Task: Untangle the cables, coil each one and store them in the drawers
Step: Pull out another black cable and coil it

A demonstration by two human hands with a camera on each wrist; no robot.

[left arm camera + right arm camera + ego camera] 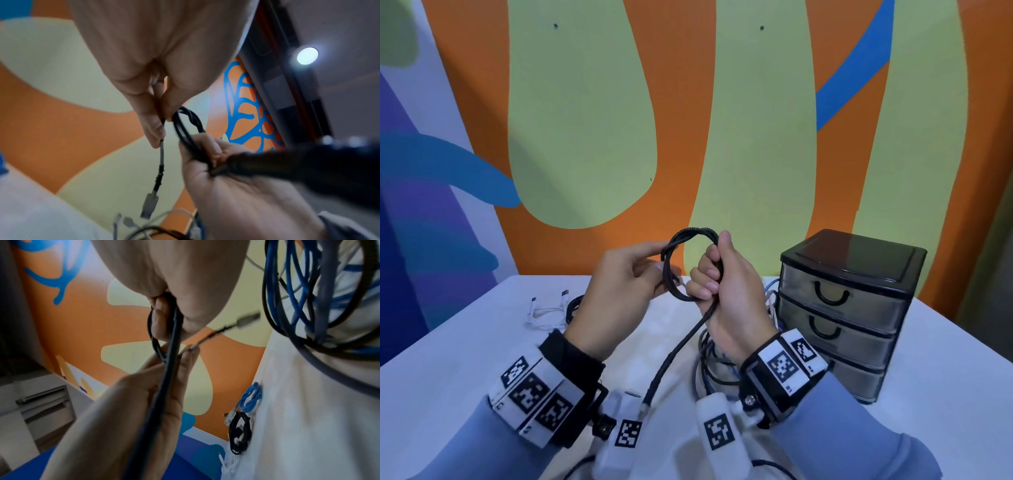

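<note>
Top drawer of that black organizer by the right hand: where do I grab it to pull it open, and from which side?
Take the top drawer by its black U-shaped handle, centred on the front face. Come from the front, the side facing the tangled cables, and hook your fingers into the loop. It hangs open at the top, and the drawer fronts look otherwise smooth.

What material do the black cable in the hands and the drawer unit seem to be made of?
Black cable: its jacket looks braided or ribbed, probably woven fabric over rubber, since fine cross-ridges show along the loop; matte.
Drawer unit: looks like plastic. The top and frame are glossy black and reflect the wall; the drawer fronts are smoky and translucent, with moulded black handles.
</note>
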